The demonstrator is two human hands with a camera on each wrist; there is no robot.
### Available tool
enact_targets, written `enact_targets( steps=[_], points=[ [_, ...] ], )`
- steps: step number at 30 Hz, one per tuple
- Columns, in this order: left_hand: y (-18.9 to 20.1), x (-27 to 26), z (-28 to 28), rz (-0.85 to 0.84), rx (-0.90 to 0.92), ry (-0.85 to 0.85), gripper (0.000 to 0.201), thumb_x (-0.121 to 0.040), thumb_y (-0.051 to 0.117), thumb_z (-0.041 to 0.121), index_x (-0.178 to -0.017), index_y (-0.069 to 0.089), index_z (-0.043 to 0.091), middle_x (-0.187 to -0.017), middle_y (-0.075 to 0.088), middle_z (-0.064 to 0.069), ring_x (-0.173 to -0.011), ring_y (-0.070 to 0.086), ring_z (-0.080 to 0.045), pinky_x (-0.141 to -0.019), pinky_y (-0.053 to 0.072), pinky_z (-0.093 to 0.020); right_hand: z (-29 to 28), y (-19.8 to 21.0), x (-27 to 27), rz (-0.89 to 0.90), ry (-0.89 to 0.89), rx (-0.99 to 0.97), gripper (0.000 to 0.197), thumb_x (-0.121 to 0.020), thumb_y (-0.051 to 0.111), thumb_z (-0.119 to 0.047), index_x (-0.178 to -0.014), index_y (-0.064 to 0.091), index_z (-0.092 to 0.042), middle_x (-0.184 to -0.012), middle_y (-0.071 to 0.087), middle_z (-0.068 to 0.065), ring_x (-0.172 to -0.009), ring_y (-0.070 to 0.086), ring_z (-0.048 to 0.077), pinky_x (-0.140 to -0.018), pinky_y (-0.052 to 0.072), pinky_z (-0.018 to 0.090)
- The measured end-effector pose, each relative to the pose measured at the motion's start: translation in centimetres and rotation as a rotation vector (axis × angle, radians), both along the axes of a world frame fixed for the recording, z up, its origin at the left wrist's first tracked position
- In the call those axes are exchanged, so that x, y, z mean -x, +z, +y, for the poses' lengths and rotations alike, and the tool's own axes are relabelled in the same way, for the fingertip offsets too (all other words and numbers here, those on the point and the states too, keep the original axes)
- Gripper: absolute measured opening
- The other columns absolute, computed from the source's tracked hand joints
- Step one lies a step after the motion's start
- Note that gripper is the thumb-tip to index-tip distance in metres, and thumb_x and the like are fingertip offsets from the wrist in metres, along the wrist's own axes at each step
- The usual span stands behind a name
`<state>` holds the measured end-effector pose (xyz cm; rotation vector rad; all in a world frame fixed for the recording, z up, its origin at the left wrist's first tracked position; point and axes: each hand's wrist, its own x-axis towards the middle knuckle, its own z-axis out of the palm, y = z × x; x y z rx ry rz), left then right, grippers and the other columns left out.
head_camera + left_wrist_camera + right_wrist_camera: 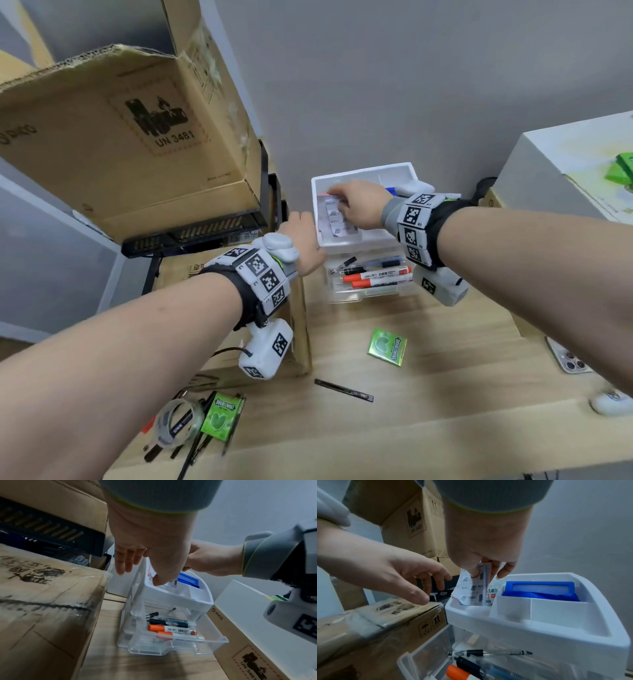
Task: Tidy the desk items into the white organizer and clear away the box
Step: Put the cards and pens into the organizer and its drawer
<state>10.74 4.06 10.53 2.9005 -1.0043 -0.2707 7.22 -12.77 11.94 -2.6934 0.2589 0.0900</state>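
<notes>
Near left: tape roll [174,423], gum pack [222,416] & pens still loose on desk [445,342]. L hand [301,236] loose-fingered, empty, beside white organizer [407,171]. R hand [359,209] pinches notes pack [334,222] into its top tray. Markers [376,275] already in drawer; box not cleared. Roughly halfway.

Light wood-grain desk [428,346]. White organizer [407,171] stands at its back edge, clear drawer [180,644] pulled out. In front of it, a green gum pack [387,346] lies flat; nearer still, a thin black utility knife [344,390], apart from the pack. Front left: clear tape roll [173,424], second gum pack [222,415] beside it on dark pens. Right edge: phone [568,358], small white object [609,402]. Cardboard box [219,308] at left.
</notes>
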Motion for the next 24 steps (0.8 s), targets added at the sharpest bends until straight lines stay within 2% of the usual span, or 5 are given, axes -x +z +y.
enact_targets(
  steps=[9,11,14,17,24],
  points=[
    [-1.5,-1.6,-0.3,0.08,0.074,-0.163,0.07,-0.079,0.064,0.032,-0.139,0.03,0.017,-0.107,0.048,-0.008,-0.082,0.057,-0.027,-0.072,0.053,-0.042,-1.1,-2.5,-1.6,0.038,0.092,0.156,0.041,-0.093,0.045,-0.018,-0.132,0.053,-0.028,-0.12,0.064,0.002,-0.111,0.059,0.03,-0.089,0.038,0.043],
    [-1.7,-1.9,-0.5,0.067,0.059,-0.178,0.067,-0.08,0.063,0.034,-0.137,0.032,0.016,-0.107,0.048,-0.008,-0.084,0.058,-0.027,-0.073,0.053,-0.043,-1.3,-2.7,-1.5,0.018,0.092,0.146,0.037,-0.094,0.044,-0.02,-0.13,0.052,-0.025,-0.116,0.065,0.003,-0.109,0.059,0.032,-0.09,0.037,0.044],
    [-2.3,-2.1,-0.7,0.036,0.02,-0.171,0.052,-0.082,0.064,0.035,-0.124,0.041,0.013,-0.11,0.048,-0.008,-0.085,0.058,-0.026,-0.071,0.052,-0.04,-0.9,-3.5,-1.5,0.017,0.075,0.162,0.03,-0.097,0.041,-0.018,-0.127,0.043,-0.014,-0.093,0.065,0.0,-0.091,0.061,0.032,-0.088,0.036,0.042],
    [-2.8,-2.2,-1.0,0.03,0.005,-0.179,0.048,-0.083,0.064,0.035,-0.12,0.044,0.012,-0.111,0.048,-0.008,-0.084,0.057,-0.024,-0.069,0.051,-0.037,-0.7,-4.2,-1.7,-0.008,0.051,0.184,0.022,-0.101,0.038,-0.023,-0.119,0.041,-0.011,-0.09,0.059,0.004,-0.08,0.054,0.031,-0.081,0.033,0.04],
    [-2.9,-3.1,-1.3,0.028,0.014,-0.203,0.037,-0.084,0.062,0.033,-0.111,0.049,0.012,-0.105,0.049,-0.008,-0.085,0.056,-0.025,-0.075,0.053,-0.041,-1.4,-5.6,-1.4,-0.197,0.03,0.293,0.019,-0.093,0.048,-0.03,-0.102,0.06,-0.017,-0.102,0.063,0.005,-0.102,0.051,0.031,-0.076,0.031,0.036]
  ],
)
